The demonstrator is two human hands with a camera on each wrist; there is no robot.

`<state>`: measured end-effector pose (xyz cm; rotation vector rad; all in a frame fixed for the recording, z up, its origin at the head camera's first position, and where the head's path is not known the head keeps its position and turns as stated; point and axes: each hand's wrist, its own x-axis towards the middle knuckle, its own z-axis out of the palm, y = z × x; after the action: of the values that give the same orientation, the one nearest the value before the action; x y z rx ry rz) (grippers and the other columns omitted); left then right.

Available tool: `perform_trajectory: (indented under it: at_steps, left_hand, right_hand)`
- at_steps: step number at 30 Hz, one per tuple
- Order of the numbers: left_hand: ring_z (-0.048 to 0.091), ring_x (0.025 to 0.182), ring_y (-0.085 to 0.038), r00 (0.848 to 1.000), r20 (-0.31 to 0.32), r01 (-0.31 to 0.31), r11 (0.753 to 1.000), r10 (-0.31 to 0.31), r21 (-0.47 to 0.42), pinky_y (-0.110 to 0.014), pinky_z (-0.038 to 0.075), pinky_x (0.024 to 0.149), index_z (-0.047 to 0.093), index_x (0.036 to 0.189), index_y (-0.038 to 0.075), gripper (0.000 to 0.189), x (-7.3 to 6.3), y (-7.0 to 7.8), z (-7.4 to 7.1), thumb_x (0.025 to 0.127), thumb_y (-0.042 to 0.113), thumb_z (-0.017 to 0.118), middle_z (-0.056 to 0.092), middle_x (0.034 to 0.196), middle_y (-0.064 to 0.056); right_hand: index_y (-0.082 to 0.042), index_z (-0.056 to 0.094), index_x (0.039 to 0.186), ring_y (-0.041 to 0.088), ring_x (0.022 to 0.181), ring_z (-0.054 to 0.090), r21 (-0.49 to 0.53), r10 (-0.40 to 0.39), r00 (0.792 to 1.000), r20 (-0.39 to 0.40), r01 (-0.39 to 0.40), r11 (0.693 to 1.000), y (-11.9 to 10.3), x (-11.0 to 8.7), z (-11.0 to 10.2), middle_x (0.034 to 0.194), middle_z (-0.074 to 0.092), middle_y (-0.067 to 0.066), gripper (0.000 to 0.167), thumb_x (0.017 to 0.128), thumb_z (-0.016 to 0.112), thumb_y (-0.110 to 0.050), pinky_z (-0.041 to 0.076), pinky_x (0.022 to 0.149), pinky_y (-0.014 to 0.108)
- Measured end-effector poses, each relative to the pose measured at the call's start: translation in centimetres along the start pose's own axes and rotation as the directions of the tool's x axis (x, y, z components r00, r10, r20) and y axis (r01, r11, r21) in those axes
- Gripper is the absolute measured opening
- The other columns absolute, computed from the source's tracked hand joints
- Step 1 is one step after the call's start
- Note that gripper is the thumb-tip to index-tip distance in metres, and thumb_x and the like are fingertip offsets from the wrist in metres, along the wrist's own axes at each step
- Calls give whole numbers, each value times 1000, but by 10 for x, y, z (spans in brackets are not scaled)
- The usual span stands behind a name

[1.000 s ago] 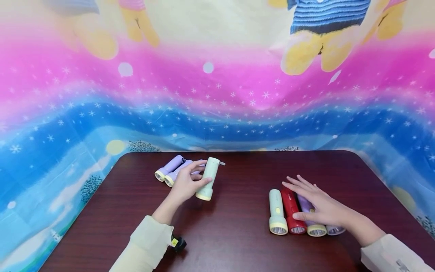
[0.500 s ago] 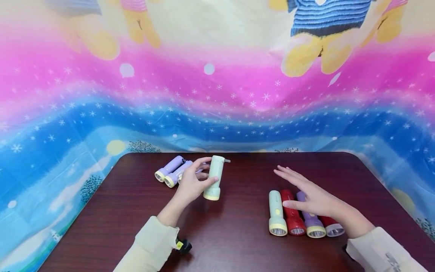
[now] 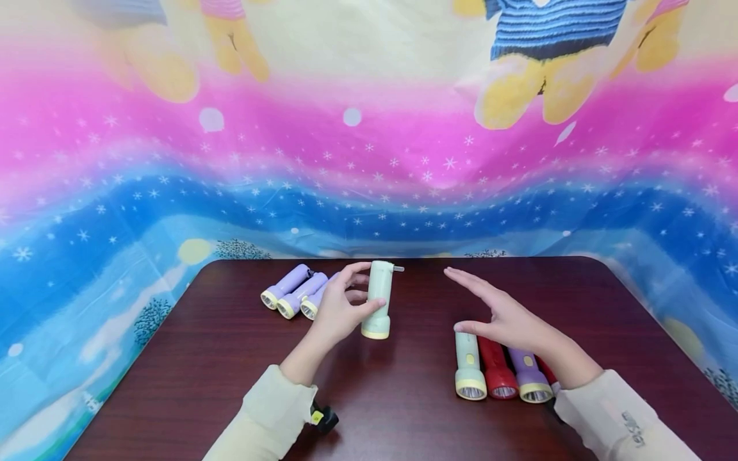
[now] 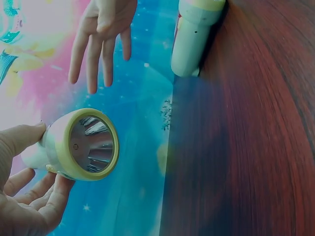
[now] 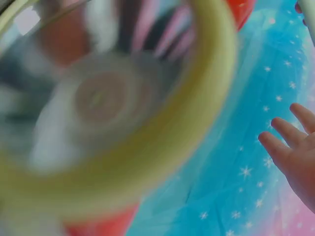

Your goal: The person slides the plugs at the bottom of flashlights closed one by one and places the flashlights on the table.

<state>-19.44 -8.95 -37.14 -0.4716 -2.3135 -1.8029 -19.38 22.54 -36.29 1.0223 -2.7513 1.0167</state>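
My left hand [image 3: 337,310] grips a pale green flashlight [image 3: 378,298] above the table, its yellow-rimmed head down and a small metal prong sticking out near its top. In the left wrist view, that flashlight's reflector [image 4: 92,145] faces the camera. My right hand [image 3: 507,323] hovers, fingers extended and thumb apart, over a row of flashlights. That row has a pale green flashlight [image 3: 469,362], a red flashlight [image 3: 497,371] and a purple flashlight [image 3: 527,371]; another red one is mostly hidden behind my right wrist. A blurred yellow-rimmed flashlight head [image 5: 211,103] fills much of the right wrist view.
Three lavender flashlights lie side by side at the back left, the nearest one [image 3: 311,306] partly behind my left hand. The dark red-brown table [image 3: 403,410] ends at a patterned curtain [image 3: 369,160]. A black wrist device [image 3: 325,419] hangs under my left sleeve.
My left hand has carried the pale green flashlight to the right. My right hand has moved left, towards it, covering the last red flashlight with its wrist. The flashlights on the table stay put.
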Motion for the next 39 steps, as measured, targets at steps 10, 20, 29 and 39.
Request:
perform_trajectory:
  at_steps: [10, 20, 29, 39]
  left_hand:
    - [72, 91, -31, 1000, -1, 31, 998, -31, -54, -46, 59, 85, 52, 134, 12, 63, 2, 4, 12, 79, 3, 81, 64, 117, -20]
    - [73, 90, -31, 1000, 1, -16, 997, 16, -69, -39, 60, 80, 51, 134, 11, 62, 1, 7, 24, 80, 4, 81, 65, 115, -19]
    - [72, 92, -31, 1000, 16, -9, 998, 10, -70, -42, 60, 84, 49, 136, 13, 64, 2, 10, 30, 81, 6, 81, 64, 117, -18]
    - [72, 91, -29, 999, 9, -36, 997, 37, -71, -41, 59, 85, 50, 136, 13, 64, 2, 15, 35, 80, 7, 81, 66, 116, -16]
  right_hand:
    - [-31, 27, 157, 34, 147, 31, 69, 22, 1000, -3, -22, 997, -12, 22, 4, 162, 31, 5, 90, 84, 80, -33, 38, 110, 63]
    - [-22, 32, 156, 33, 146, 34, 159, -17, 999, -29, 21, 987, -23, 39, 13, 160, 34, 6, 86, 85, 80, -26, 36, 110, 65]
    - [-27, 29, 156, 36, 142, 40, 232, -13, 998, -58, 26, 972, -25, 46, 21, 159, 35, 6, 87, 86, 79, -22, 38, 109, 64]
    - [-22, 31, 156, 40, 138, 45, 263, -30, 997, -77, 49, 964, -30, 53, 24, 155, 39, 10, 86, 85, 79, -16, 42, 108, 59]
